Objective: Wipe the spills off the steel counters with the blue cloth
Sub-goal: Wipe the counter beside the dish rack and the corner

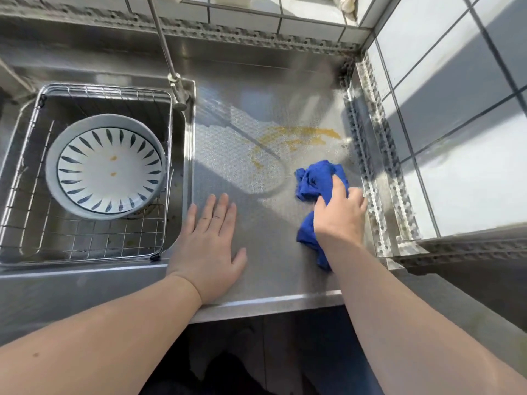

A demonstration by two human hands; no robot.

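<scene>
The blue cloth [319, 181] lies bunched on the steel surface [271, 266], near its right edge, beside the perforated steel rail [373, 155] that borders the tiled wall [456, 109]. We hold it with our right hand [339, 220]: the fingers curl over the middle of the cloth, so this grip is closed on the fabric. One fold of cloth projects forward of the fingers and another trails back beside the wrist.

Our left hand [211, 243] rests flat on the surface, palm down, fingers straight and slightly spread. This grip is open and holds nothing. It sits well apart from the cloth, just beside the sink [182, 178].

A yellow-orange spill [299, 136] streaks the surface beyond the cloth, toward the back wall. The cloth lies near the streaks; we cannot tell whether its front fold touches them.

In the sink, a wire basket [85, 240] holds a white plate [105, 166] with dark radial leaf marks. Two small orange spots show on the plate. A steel faucet [174, 81] stands at the rear right corner of the sink.
</scene>
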